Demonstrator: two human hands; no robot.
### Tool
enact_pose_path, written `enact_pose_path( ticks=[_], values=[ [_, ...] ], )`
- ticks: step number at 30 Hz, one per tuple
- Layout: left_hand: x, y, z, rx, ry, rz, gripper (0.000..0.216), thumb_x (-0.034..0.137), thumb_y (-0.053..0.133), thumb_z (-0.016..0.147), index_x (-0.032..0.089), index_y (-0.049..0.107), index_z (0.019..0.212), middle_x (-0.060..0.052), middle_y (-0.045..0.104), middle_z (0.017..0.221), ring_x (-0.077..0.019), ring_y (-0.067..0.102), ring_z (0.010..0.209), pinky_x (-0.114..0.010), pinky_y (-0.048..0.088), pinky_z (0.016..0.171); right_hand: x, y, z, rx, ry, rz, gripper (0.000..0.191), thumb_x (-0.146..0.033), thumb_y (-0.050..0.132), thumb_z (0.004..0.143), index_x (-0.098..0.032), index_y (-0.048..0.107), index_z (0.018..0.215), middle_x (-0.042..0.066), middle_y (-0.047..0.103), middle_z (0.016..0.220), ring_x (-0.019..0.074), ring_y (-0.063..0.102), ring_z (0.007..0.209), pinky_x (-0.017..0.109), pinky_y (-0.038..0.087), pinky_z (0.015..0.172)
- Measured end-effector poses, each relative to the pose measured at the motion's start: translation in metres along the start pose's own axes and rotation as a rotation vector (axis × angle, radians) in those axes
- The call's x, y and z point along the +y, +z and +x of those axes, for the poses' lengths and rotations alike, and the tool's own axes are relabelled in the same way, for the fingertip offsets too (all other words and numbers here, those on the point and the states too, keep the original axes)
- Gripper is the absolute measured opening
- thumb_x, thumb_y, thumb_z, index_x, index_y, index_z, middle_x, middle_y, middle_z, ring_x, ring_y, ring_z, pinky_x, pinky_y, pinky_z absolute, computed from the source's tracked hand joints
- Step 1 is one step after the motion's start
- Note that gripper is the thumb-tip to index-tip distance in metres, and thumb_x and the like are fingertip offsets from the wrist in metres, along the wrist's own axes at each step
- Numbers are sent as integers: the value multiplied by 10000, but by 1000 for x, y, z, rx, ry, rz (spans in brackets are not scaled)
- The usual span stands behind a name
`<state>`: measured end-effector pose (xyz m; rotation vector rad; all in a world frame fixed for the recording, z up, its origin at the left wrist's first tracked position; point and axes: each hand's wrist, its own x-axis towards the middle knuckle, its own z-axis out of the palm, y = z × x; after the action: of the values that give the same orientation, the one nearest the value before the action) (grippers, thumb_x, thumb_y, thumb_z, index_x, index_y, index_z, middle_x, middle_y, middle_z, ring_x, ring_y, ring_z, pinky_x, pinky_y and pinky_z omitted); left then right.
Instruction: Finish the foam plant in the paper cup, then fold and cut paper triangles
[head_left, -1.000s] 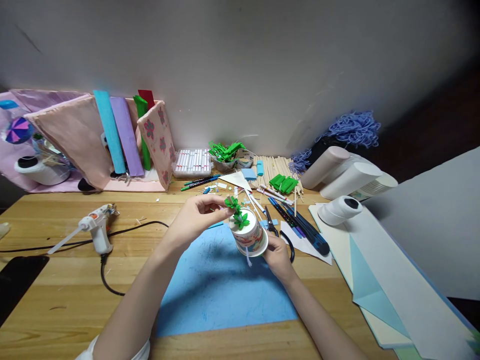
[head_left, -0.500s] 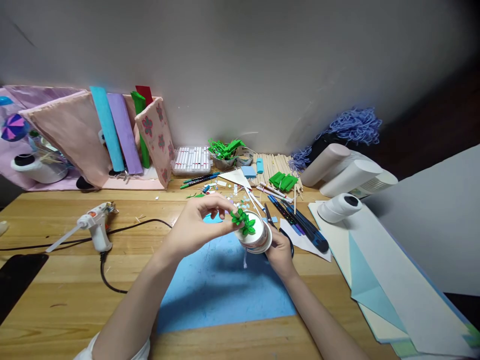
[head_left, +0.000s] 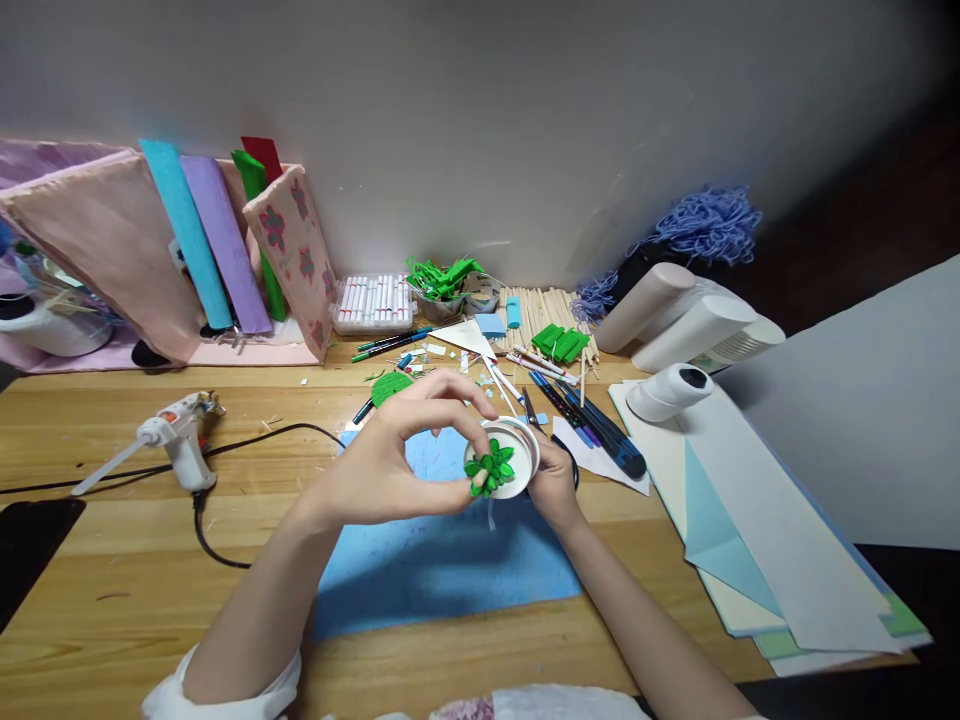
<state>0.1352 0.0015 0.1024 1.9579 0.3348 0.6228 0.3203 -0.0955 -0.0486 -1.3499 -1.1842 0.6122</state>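
Left hand [head_left: 382, 462]: fingers pinching green leaves [head_left: 493, 465] over the cup's [head_left: 520, 471] end, not yet released
Right hand [head_left: 556, 482]: fingers holding cup, partly hidden

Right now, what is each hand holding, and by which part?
The right hand holds the white round paper cup near its rim. The left hand pinches the green leafy rosette by its edge, between thumb and forefinger.

White paper cup [head_left: 519, 474] tilted, bottom facing camera; green leafy rosette [head_left: 492, 466] over bottom
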Motion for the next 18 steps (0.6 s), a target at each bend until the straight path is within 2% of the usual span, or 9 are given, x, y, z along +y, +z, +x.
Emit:
enact_pose_path(
  ticks=[4, 7, 12, 15, 18],
  values=[
    [-1, 2, 2, 24, 22, 27, 217, 38, 616, 599, 191, 591, 750, -55, 552, 1008, -207, 513, 973, -318, 395, 877, -1, 0, -1, 18, -11, 4, 164, -223, 623, 748, -246, 705, 888, 43, 652, 1027, 220, 581, 974, 331, 461, 822],
    [-6, 3, 5, 109, -8, 57, 192, 128, 639, 663, 190, 592, 838, -71, 560, 1017, -207, 517, 963, -311, 415, 825, 1, -1, -2, 54, 1, -37, 208, -238, 640, 738, -252, 696, 938, 46, 648, 1052, 227, 583, 974, 329, 464, 811],
    [-18, 4, 8, 255, -99, 37, 375, 263, 706, 658, 202, 562, 999, -71, 565, 1039, -190, 535, 913, -279, 425, 761, 3, -1, -2, 118, 22, -76, 281, -247, 651, 729, -248, 671, 1009, 57, 639, 1072, 231, 583, 958, 321, 467, 790],
    [-27, 5, 9, 314, -158, -15, 455, 304, 743, 619, 211, 548, 1019, -62, 575, 1043, -185, 541, 906, -276, 425, 768, 2, -1, -1, 140, 38, -63, 238, -250, 638, 739, -228, 679, 973, 53, 656, 995, 212, 595, 877, 300, 472, 752],
    [-36, 6, 10, 289, -231, -35, 486, 339, 746, 612, 209, 540, 1033, -60, 581, 1043, -189, 550, 912, -290, 429, 776, 1, 0, 0, 148, 51, -48, 197, -253, 624, 749, -213, 686, 931, 46, 662, 912, 197, 600, 819, 280, 475, 720]
  ],
)
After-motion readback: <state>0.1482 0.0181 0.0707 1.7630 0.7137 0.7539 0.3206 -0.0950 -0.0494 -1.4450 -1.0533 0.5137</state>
